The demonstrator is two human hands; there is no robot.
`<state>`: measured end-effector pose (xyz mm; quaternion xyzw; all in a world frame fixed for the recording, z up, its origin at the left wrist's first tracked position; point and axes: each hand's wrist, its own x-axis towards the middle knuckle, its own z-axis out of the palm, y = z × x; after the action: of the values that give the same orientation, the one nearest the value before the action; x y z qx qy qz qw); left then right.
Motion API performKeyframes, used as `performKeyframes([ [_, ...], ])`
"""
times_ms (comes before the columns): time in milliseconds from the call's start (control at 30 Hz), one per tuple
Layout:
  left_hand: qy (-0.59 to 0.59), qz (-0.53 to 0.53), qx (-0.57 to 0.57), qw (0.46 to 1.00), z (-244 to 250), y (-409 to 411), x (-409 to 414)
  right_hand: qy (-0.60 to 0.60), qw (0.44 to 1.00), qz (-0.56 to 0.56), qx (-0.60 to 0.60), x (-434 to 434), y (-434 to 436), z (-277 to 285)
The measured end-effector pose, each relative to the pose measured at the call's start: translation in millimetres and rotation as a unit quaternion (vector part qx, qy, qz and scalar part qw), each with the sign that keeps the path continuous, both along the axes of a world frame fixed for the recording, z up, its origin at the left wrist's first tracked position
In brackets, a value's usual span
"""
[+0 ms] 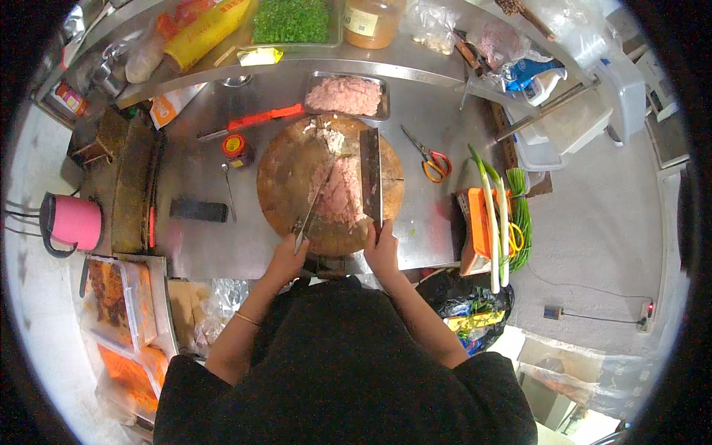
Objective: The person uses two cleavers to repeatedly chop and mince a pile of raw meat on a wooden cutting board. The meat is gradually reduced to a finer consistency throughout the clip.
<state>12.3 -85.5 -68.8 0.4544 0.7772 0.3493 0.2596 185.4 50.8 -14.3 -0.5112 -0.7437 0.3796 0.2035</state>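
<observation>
A round wooden chopping block point(278, 183) stands before me on a steel counter. Minced pale pink meat point(339, 192) lies at its middle, with chopped white bits point(332, 139) above. My left hand point(287, 258) grips the handle of a knife point(315, 201) whose narrow-looking blade points up and right over the meat's left side. The handle of a broad cleaver point(371, 172) is in my right hand point(382, 250); its blade extends away from me along the meat's right edge. Behind the block, a metal tray point(387, 100) holds more minced meat point(345, 95).
Scissors point(435, 166) lie right of the block; leeks point(493, 222) and green stalks point(521, 217) rest at the counter's right end. Left are a red-lidded jar point(236, 149), a spoon point(228, 192) and a dark flat object point(198, 211). A steel shelf point(311, 60) spans the back.
</observation>
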Motion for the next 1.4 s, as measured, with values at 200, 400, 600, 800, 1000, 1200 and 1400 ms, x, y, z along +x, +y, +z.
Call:
performKeyframes([
  [200,0.003,0.004,-0.044,0.999,30,-1,13,-0.012,0.999,0.044,-0.012,5,1,-3],
  [400,0.009,-0.023,-0.021,0.999,32,-1,9,-0.071,0.997,0.006,-0.007,11,0,-34],
  [600,-0.049,-0.005,-0.103,0.993,32,7,12,0.032,0.998,-0.06,-0.008,10,-10,-26],
  [800,-0.064,0.002,-0.017,0.998,24,1,14,-0.027,0.999,-0.018,-0.015,8,2,-21],
  [1000,-0.012,0.013,-0.009,1.0,55,6,17,-0.119,0.993,0.018,-0.017,10,11,-36],
  [1200,-0.012,0.012,-0.083,0.996,15,7,6,-0.028,0.999,0.016,0.013,10,-12,-19],
  [1400,0.06,0.016,0.041,0.997,-10,-9,6,-0.071,0.995,0.075,0.017,13,-16,-32],
])
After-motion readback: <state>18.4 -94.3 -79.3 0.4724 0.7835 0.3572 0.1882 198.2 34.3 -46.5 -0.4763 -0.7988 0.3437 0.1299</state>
